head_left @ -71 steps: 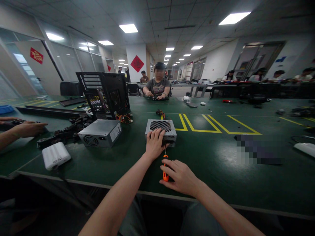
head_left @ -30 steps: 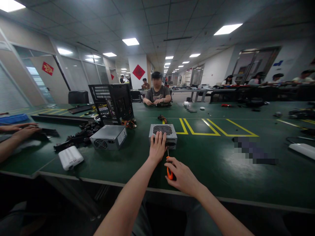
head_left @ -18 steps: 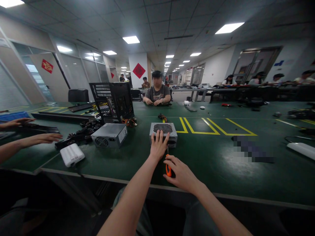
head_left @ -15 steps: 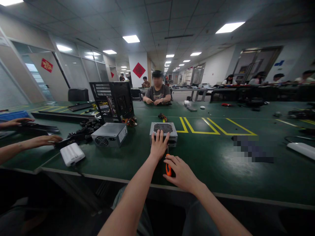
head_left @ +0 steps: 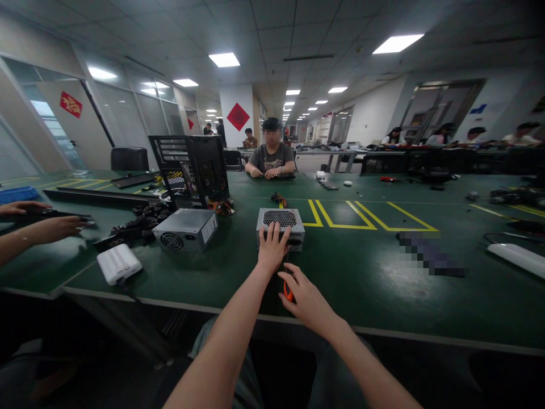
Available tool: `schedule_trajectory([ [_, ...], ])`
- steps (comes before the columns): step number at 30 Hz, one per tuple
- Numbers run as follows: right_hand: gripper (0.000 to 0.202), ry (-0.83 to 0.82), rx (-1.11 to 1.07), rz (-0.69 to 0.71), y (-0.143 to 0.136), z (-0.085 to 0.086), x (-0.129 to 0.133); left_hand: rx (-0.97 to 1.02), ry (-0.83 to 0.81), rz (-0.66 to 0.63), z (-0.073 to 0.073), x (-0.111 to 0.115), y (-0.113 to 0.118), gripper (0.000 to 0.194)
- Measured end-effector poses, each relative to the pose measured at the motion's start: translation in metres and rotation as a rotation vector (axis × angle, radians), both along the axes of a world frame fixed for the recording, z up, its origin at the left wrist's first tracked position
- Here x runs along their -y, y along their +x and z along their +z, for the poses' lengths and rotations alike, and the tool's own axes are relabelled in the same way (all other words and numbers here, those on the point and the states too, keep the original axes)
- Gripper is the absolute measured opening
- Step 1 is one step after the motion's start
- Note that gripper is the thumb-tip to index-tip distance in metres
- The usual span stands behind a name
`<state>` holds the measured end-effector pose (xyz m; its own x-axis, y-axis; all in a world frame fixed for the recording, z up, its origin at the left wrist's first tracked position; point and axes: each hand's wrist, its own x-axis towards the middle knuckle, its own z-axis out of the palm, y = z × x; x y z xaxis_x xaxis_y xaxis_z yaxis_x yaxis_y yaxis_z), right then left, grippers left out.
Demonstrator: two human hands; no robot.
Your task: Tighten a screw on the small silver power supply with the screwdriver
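- Landmark: small grey metal box (head_left: 280, 226) with a perforated top, sitting flat on the green table (head_left: 366, 284), near the table's front edge.
- Left hand (head_left: 272, 248) lies palm down on the box's near edge, fingers spread and flat over the mesh top; pressing on it, not clenched around anything.
- Right hand (head_left: 307, 303) is just in front of the box, fingers curled around the orange handle of a screwdriver (head_left: 288, 289).
- The screwdriver's thin shaft points away from the person toward the box's near face; the tip is hidden between the two hands, so contact cannot be told.
- Left of the box, apart from it: a second grey box (head_left: 185, 229) with a round fan grille facing the front edge.
- Further left of that, near the table's front edge: a white ribbed block (head_left: 118, 263).
- Behind and left of the box: an open black computer case (head_left: 191, 170) standing upright, coloured wires (head_left: 221, 205) showing at its base.
- Just behind the box: a small bundle of wires (head_left: 279, 199); to its right, yellow lines (head_left: 353, 216) painted on the table.
- Far left of the box: another person's two hands (head_left: 51, 228) resting on dark parts.
- Straight beyond the box, at the table's far side: a seated person (head_left: 271, 156) in a grey shirt, hands together on the table.
- Far right of the box: a white flat object (head_left: 517, 258), partly cut off.
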<state>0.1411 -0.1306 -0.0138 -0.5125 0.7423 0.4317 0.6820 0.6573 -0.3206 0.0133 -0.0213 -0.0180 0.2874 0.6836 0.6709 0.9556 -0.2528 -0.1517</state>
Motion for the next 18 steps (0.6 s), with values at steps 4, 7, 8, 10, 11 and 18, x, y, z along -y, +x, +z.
schedule_trajectory([
  [4, 0.053, -0.101, -0.281, -0.112, -0.007, -0.010, 0.007, 0.022, -0.008, -0.006, 0.001, 0.002, 0.000, 0.051],
  [7, 0.053, -0.255, -0.659, -0.212, -0.010, -0.018, 0.005, 0.031, -0.010, -0.010, 0.003, 0.004, 0.000, 0.052],
  [8, 0.050, -0.329, -0.805, -0.241, -0.010, -0.021, 0.002, 0.033, -0.009, -0.009, 0.003, 0.005, 0.000, 0.053],
  [10, 0.040, -0.460, -1.046, -0.297, -0.011, -0.025, -0.007, 0.036, -0.007, -0.005, 0.004, 0.005, 0.000, 0.054],
  [11, 0.035, -0.491, -1.100, -0.322, -0.011, -0.026, -0.011, 0.037, -0.007, -0.004, 0.004, 0.005, 0.000, 0.054],
  [18, 0.028, -0.652, -1.363, -0.438, -0.023, -0.020, -0.029, 0.045, -0.002, -0.003, 0.002, 0.004, 0.000, 0.054],
])
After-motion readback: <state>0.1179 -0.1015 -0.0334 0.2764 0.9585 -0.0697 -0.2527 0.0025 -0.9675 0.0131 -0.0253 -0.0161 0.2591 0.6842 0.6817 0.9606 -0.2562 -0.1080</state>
